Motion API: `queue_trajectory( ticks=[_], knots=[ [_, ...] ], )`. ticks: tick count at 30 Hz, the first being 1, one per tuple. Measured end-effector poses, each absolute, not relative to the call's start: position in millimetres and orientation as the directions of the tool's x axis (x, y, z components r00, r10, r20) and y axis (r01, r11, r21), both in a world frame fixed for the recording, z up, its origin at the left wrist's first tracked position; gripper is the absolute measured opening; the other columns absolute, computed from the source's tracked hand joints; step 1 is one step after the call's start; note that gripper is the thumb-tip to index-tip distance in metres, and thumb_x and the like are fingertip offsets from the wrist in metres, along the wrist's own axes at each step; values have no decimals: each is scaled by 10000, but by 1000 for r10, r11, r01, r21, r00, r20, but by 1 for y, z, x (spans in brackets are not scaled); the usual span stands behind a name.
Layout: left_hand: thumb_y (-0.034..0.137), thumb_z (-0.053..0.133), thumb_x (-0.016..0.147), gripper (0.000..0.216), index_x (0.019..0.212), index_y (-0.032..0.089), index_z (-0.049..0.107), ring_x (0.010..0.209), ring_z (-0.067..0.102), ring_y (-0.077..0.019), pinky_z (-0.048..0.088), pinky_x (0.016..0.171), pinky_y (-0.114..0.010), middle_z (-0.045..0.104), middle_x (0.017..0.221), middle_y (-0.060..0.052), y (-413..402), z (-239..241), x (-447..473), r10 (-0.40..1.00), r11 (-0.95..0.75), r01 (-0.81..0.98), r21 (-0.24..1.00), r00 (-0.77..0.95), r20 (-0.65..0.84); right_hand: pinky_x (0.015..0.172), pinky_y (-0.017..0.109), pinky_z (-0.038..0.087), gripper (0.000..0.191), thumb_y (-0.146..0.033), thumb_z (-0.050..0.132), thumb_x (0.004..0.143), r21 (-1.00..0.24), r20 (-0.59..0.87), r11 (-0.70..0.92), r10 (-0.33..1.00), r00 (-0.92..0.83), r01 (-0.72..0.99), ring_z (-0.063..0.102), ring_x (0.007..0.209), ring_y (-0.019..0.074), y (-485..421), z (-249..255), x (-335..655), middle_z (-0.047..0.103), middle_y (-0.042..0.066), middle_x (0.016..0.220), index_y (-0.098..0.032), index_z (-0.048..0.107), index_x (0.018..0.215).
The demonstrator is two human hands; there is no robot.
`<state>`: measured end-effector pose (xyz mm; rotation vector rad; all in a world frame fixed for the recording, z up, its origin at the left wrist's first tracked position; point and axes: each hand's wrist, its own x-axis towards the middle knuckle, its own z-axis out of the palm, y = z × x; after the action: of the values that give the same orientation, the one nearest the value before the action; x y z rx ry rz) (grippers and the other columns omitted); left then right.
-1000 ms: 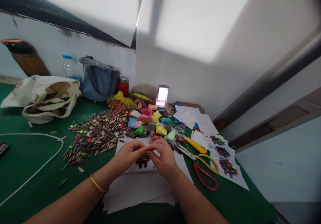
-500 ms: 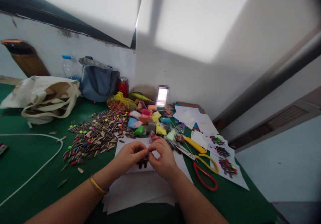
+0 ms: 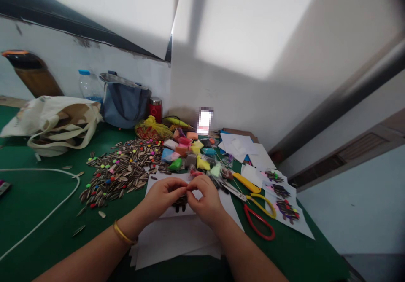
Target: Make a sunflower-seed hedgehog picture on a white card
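The fingers (image 3: pixel 174 181) of our left hand (image 3: pixel 163 195) and right hand (image 3: pixel 205 197) are pressed together at the tips, thumb against forefinger, the two hands meeting; whether a tiny piece sits between them, we cannot tell. Just below, partly hidden by our grip, the sunflower-seed figure (image 3: pixel 181 201) lies on a white sheet (image 3: pixel 169 175). What we can see of it is a brown, striped body of seeds, with short, rounded, dark legs along its lower edge. More white paper (image 3: pixel 177 240) is stacked toward us. A gold bracelet (image 3: pixel 121 233) circles our left wrist. Beyond our hands lie wrapped, brightly coloured lumps (image 3: pixel 191 160); to their left spreads a heap of sunflower seeds (image 3: pixel 133 168) dotted with coloured beads. On our right, scissors (image 3: pixel 241 197) with red and yellow handles rest near a yellow utility knife (image 3: pixel 247 183), then seed pictures (image 3: pixel 287 211) on paper, all upon the green tabletop (image 3: pixel 34 197).
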<state>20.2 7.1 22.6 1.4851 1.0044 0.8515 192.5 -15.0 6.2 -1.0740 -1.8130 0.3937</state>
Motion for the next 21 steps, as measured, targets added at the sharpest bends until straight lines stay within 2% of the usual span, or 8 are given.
queue_trajectory(
  ticks=[3,5,8,10,12,15,21],
  knots=[
    [404,683,762,265,910,193,746,881,668,-218,533,796,-302,748,933,-54,8,20,20,931,-79,113,990,362,33,782,328,463,80,-141,609,783,-673,554,549,818,-155,496,574,829,187,-14,4,193,618,11,786,-220,620,775],
    [403,679,759,266,910,192,740,895,671,-224,533,810,-312,750,944,-58,9,19,20,937,-90,102,991,347,49,768,320,460,61,-158,608,800,-683,547,537,825,-139,496,574,807,180,-13,2,193,617,9,778,-213,617,777],
    [423,671,756,285,906,187,729,786,658,-207,524,659,-282,738,877,-52,8,18,20,941,-37,122,992,337,-6,713,301,460,46,-164,605,797,-711,527,496,845,-90,498,570,753,168,-14,-1,194,611,7,776,-206,624,801],
    [448,676,748,314,910,183,719,693,621,-184,463,526,-245,717,824,-41,7,19,19,942,16,141,990,330,-62,711,300,472,114,-159,601,802,-724,521,493,849,-86,483,579,750,165,-14,-1,194,626,13,813,-208,656,889],
    [469,684,736,328,889,180,708,638,583,-165,406,463,-223,690,774,-28,7,20,18,938,44,148,988,333,-91,757,311,488,205,-160,595,833,-718,531,526,837,-130,456,600,796,169,-15,0,195,652,23,867,-226,686,1004],
    [480,684,738,322,827,171,685,613,553,-149,400,473,-220,651,713,-13,8,17,17,936,36,146,989,341,-84,822,319,492,211,-195,603,887,-708,540,562,821,-186,428,619,878,178,-15,2,196,682,31,919,-257,710,1057],
    [481,701,723,321,739,165,646,596,531,-134,430,536,-234,602,651,8,12,11,16,947,-7,117,993,319,-31,789,309,464,102,-299,643,895,-717,523,554,829,-198,424,616,832,180,-14,0,197,699,23,841,-228,715,912]
  ],
)
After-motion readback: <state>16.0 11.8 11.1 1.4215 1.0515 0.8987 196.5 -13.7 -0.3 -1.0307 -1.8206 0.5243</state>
